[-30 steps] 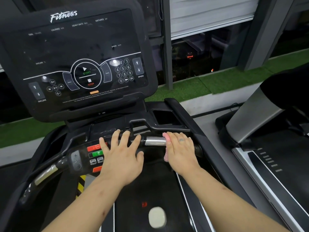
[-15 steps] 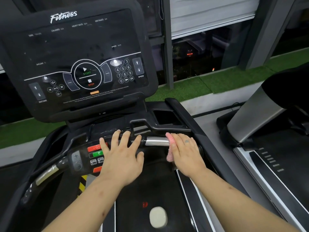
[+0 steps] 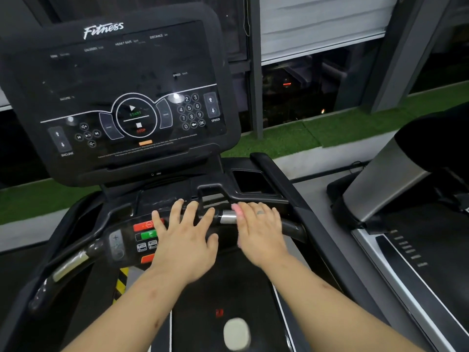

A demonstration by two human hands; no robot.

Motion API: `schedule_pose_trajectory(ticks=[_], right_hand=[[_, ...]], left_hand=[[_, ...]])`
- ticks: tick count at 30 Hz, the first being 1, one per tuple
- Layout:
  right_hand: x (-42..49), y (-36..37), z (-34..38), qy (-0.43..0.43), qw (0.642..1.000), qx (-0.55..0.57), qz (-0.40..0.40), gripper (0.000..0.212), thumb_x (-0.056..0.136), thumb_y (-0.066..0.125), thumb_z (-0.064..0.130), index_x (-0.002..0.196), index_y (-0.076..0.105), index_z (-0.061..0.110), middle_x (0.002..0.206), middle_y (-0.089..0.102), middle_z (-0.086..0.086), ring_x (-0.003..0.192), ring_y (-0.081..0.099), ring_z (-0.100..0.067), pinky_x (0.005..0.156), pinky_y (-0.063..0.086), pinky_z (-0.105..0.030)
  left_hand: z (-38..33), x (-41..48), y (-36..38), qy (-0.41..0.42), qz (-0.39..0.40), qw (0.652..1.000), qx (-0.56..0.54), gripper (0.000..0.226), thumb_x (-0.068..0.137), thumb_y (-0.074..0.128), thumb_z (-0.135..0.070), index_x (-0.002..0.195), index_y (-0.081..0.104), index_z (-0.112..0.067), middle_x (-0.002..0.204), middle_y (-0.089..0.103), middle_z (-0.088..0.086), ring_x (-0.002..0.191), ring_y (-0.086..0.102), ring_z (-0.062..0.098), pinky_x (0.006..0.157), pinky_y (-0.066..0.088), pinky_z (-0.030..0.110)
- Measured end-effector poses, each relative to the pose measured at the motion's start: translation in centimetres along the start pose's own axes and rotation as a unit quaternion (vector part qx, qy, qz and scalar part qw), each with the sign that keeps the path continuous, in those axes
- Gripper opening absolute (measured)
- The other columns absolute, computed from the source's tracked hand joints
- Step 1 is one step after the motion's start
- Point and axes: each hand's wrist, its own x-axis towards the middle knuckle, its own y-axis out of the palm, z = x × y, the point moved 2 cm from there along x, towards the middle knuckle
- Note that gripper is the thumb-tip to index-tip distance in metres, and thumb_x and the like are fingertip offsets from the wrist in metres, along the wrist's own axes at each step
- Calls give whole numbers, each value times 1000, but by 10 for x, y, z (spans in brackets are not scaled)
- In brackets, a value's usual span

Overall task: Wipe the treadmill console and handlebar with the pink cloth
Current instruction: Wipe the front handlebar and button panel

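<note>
The black treadmill console [image 3: 127,85] with its touch panel stands tilted above the handlebar [image 3: 293,227]. My right hand [image 3: 261,232] lies over the bar's right part, fingers fairly straight, pressing the pink cloth [image 3: 237,209] onto it. Only a pink edge shows beside the index finger; the rest of the cloth is hidden under the hand. A short silver grip section [image 3: 227,216] is visible between my hands. My left hand [image 3: 185,245] rests flat on the bar's middle, fingers spread, holding nothing.
Red, green and orange buttons [image 3: 146,237] sit just left of my left hand. A recessed tray [image 3: 251,181] is behind the bar. A white object [image 3: 237,332] lies on the belt [image 3: 228,283]. Another treadmill [image 3: 393,179] stands to the right.
My right hand slid left along the bar with the cloth, covering more of the silver grip. My left hand stayed in place.
</note>
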Motion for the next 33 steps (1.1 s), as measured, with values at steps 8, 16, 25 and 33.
schedule_pose_trajectory(ticks=[8,16,25,33], right_hand=[[-22,-9,-50,18,998,51,-31,57,106,3,49,156,28,39,145,46,14,144,34,-12,124,25,-45],[-33,0,-69,101,987,107,-57,74,100,-3,62,158,31,33,159,38,5,153,23,-16,127,18,-44],[-11,-10,-6,43,995,60,-61,56,107,10,48,154,38,36,158,42,7,152,26,-22,128,14,-50],[-16,-8,-44,42,994,92,-48,50,105,17,44,147,42,37,133,52,15,135,41,-11,123,26,-44]], left_hand=[[2,1,0,0,4,1000,1,64,102,28,-59,162,12,-43,172,6,-1,158,-12,29,121,-10,69],[2,1,0,4,-1,1000,-2,64,102,30,-59,162,14,-43,172,7,0,158,-11,29,121,-11,69],[0,2,2,-4,-2,1000,6,65,101,28,-60,162,12,-43,171,7,-1,158,-12,29,121,-10,69],[1,1,2,-5,-2,1000,-1,64,101,31,-59,162,16,-44,172,10,-1,158,-10,29,120,-11,68]])
